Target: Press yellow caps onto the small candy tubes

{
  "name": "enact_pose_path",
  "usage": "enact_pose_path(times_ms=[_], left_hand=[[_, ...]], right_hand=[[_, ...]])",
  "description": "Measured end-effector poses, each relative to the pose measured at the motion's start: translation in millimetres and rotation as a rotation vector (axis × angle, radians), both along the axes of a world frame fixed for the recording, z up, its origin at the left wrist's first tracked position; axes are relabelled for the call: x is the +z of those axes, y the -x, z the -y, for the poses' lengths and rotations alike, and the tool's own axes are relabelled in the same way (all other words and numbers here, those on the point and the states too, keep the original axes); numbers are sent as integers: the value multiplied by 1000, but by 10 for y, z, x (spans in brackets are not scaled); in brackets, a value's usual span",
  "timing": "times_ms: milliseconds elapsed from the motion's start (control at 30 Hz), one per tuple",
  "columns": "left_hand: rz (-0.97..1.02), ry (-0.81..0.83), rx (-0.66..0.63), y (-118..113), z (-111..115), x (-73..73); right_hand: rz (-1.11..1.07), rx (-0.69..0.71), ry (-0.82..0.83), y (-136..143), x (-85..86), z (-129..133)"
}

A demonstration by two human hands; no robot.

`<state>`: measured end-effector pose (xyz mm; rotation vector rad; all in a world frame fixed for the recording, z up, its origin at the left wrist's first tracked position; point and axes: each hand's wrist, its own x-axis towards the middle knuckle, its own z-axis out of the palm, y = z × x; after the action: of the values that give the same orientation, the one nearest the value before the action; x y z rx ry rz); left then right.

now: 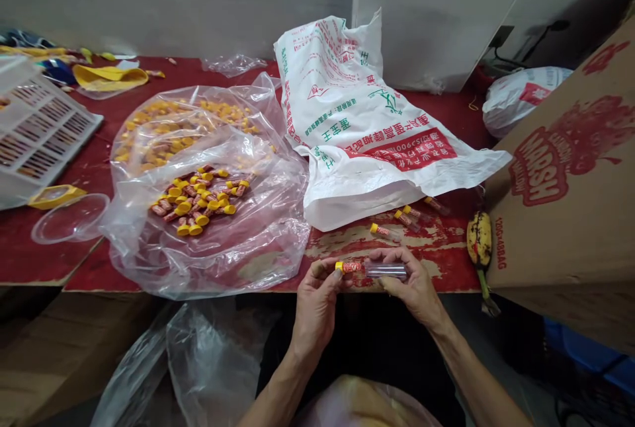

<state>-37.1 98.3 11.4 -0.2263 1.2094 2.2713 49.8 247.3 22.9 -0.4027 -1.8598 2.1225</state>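
Observation:
Near the table's front edge, my left hand (317, 301) is closed on a yellow cap with a red-and-white patterned insert (352, 268) sticking out of it to the right. My right hand (414, 288) pinches a clear plastic tube (385, 271), lying level with the insert and in line with it. Whether the insert's tip touches the tube's mouth I cannot tell. Just beyond my hands lie several capped clear tubes (384, 232) with similar inserts, some partly by the sack's edge. To the left, several yellow-capped inserts (198, 199) are heaped on a clear plastic bag (268, 242).
A white printed sack (347, 116) lies on the red table (30, 258). More yellow-capped pieces (163, 126) fill the clear bag. A white slatted basket (44, 129) stands left; a cardboard box (565, 169) and a banana (479, 240) are on the right.

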Motion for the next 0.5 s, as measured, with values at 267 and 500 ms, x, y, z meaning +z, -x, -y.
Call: enact_pose_path(times_ms=[267, 500], left_hand=[[-27, 15, 2, -41, -50, 12], [-122, 118, -163, -258, -78, -86]], right_hand=[[208, 87, -524, -235, -81, -56], [260, 188, -813, -276, -119, -2]])
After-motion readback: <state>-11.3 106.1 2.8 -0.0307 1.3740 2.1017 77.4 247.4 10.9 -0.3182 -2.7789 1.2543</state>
